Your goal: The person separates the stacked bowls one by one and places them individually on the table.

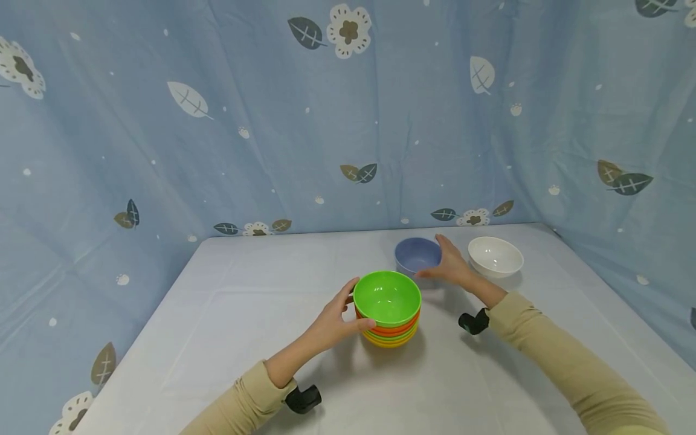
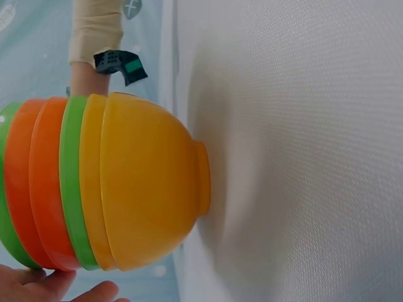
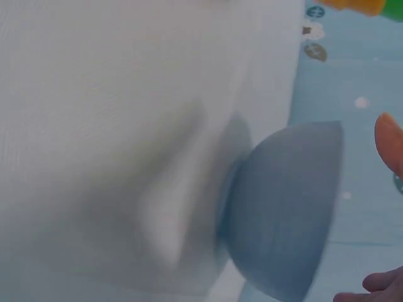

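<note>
A stack of nested bowls (image 1: 388,302) stands on the white-covered table, bright green on top, with orange, green and yellow rims below. My left hand (image 1: 339,317) holds it from the left, thumb at the front and fingers round the far side. In the left wrist view, the yellow bottom bowl (image 2: 148,182) has its foot close to the cloth. My right hand (image 1: 448,266) spreads thumb and fingers about the right side of a blue bowl (image 1: 417,254). In the right wrist view, the thumb (image 3: 391,143) shows a gap from the blue bowl's rim.
A white bowl (image 1: 495,257) sits at the back right, just beyond my right wrist. The table (image 1: 261,302) ends at a blue curtain (image 1: 261,121) printed with leaves and flowers. Dark devices are strapped at both wrists.
</note>
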A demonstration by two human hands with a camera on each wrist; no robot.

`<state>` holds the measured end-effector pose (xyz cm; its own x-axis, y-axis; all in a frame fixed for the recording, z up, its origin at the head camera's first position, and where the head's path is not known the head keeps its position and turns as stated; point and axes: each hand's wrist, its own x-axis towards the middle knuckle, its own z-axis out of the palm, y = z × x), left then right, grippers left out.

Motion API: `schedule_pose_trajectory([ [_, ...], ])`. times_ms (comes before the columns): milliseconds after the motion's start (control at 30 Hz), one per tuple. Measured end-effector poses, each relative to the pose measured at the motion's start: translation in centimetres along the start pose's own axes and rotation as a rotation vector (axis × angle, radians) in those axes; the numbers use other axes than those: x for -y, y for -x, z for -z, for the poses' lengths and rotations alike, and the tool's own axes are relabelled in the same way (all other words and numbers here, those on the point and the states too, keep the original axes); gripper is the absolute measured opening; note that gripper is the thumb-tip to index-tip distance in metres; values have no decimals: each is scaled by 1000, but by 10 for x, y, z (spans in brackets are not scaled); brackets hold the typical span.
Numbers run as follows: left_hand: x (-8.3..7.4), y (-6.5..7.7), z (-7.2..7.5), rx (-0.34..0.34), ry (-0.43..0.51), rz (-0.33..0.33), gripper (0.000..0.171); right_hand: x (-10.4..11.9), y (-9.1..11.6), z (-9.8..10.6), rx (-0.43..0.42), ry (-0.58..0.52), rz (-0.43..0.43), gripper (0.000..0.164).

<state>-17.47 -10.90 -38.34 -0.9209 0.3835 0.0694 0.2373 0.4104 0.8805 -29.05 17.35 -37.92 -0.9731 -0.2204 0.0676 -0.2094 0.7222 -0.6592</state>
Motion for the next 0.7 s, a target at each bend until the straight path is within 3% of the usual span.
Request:
schedule_pose_trajectory([
  [233, -1, 0, 1, 3, 11, -3, 86, 8, 14, 13, 10, -24, 11, 103],
  [700, 2, -1, 1, 1, 12, -4, 85, 29, 57, 21, 84, -141, 151, 97],
])
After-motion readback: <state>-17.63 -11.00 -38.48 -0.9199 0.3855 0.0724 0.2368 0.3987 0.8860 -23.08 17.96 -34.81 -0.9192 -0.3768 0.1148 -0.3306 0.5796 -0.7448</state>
